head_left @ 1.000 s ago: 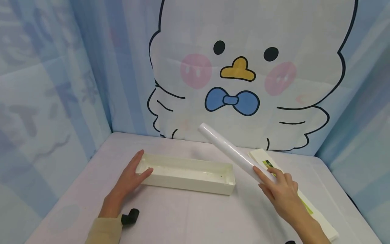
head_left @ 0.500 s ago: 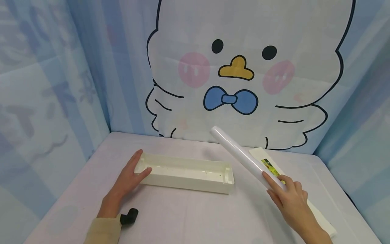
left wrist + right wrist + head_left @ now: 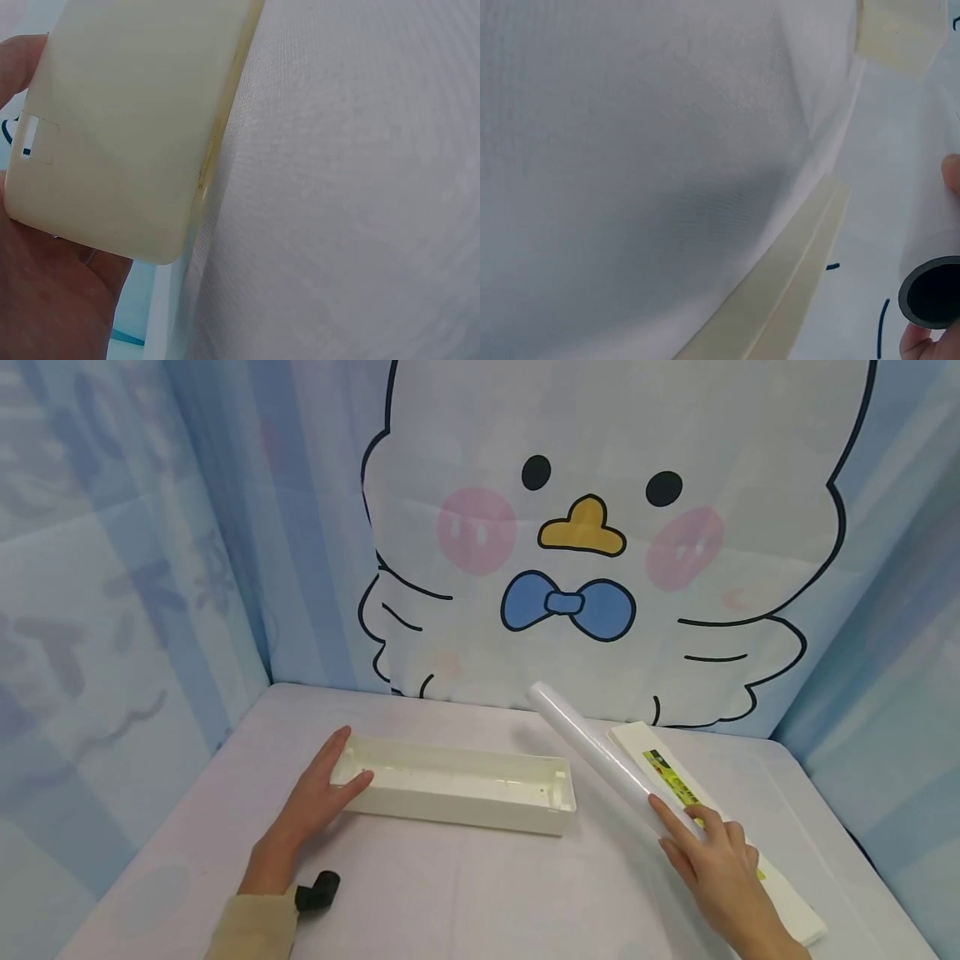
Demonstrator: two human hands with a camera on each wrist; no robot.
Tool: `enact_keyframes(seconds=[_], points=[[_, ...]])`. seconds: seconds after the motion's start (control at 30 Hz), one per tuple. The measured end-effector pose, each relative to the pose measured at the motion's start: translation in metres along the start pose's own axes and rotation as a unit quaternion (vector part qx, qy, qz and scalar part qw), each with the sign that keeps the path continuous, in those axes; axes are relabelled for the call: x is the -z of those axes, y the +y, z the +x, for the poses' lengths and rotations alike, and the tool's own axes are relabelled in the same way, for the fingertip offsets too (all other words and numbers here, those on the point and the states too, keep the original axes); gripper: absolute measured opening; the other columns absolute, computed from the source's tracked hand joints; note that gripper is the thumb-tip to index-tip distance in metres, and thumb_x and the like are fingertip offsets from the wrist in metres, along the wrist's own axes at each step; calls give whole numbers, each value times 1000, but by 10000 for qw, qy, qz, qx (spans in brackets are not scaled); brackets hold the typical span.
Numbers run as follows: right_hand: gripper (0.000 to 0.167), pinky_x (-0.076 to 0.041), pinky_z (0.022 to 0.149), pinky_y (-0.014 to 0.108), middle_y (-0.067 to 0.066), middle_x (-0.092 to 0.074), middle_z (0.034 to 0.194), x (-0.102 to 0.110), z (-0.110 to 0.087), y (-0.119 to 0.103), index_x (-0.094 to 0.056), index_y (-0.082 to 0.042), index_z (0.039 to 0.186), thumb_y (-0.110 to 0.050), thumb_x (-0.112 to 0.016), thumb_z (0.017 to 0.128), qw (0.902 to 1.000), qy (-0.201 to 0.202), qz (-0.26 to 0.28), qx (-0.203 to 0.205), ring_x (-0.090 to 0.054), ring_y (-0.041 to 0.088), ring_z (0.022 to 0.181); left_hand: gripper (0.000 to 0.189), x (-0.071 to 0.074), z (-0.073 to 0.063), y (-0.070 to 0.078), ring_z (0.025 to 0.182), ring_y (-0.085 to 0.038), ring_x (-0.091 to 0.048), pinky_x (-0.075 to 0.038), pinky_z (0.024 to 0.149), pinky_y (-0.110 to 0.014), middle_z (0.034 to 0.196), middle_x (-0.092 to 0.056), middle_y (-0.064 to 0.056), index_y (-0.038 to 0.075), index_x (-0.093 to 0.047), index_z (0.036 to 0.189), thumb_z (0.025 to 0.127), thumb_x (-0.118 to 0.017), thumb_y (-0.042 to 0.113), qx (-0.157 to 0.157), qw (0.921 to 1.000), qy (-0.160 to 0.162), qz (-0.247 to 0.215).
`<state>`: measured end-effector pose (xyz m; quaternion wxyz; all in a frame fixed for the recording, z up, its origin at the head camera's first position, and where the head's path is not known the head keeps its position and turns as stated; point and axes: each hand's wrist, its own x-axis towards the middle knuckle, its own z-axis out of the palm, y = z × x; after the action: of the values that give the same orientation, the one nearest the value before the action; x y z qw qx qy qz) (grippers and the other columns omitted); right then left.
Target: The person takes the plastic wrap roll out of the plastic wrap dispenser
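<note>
A long, open, cream plastic box (image 3: 457, 810) lies on the table. At its left end my left hand (image 3: 311, 806) grips it, the thumb over the front rim; the left wrist view shows the box's outer wall (image 3: 135, 135) beside the hand. My right hand (image 3: 720, 864) holds a white roll of plastic film (image 3: 592, 743) near its lower end. The roll slants up to the left, its far end raised near the back of the table. Its hollow core (image 3: 934, 292) faces the right wrist camera, with fingers around the roll.
A long cream lid (image 3: 637, 739) with a yellow-green label (image 3: 671, 777) lies diagonally at the right, partly behind the right hand. Blue-and-white curtains (image 3: 127, 610) enclose the table (image 3: 480, 902) on the left, back and right.
My right hand has shifted a little to the right with the film roll, whose raised end has moved right and down. The left hand stays on the box.
</note>
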<state>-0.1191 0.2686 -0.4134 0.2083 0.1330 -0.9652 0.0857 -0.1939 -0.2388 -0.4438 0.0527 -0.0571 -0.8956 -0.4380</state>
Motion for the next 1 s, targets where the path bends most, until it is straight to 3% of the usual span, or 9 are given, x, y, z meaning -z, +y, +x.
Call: enact_keyframes(seconds=[0.4, 0.6, 1.0], points=[[67, -38, 60, 51, 14, -46, 120, -10, -10, 5, -51, -32, 146, -12, -77, 87, 9996, 231, -60, 175, -45, 39, 88, 85, 0, 3, 0, 151, -42, -12, -12, 118, -61, 165, -15, -24, -3, -18, 159, 98, -64, 35, -6, 10000, -36, -20], [71, -39, 61, 56, 17, -48, 119, -13, -14, 5, -49, -35, 148, -12, -77, 87, 9996, 228, 10, 143, -46, 41, 88, 86, 0, 3, 0, 151, -42, -12, -12, 118, -61, 165, -15, -24, -3, -18, 159, 98, -64, 36, -11, 10000, -24, -48], [63, -39, 65, 59, 22, -48, 120, -8, -17, 4, -46, -31, 149, -15, -72, 94, 9981, -460, -59, -416, -47, 46, 95, 84, -1, 1, 0, 151, -42, -13, -13, 118, -62, 165, -15, -24, -3, -18, 159, 98, -64, 33, 17, 10000, 1, -27]])
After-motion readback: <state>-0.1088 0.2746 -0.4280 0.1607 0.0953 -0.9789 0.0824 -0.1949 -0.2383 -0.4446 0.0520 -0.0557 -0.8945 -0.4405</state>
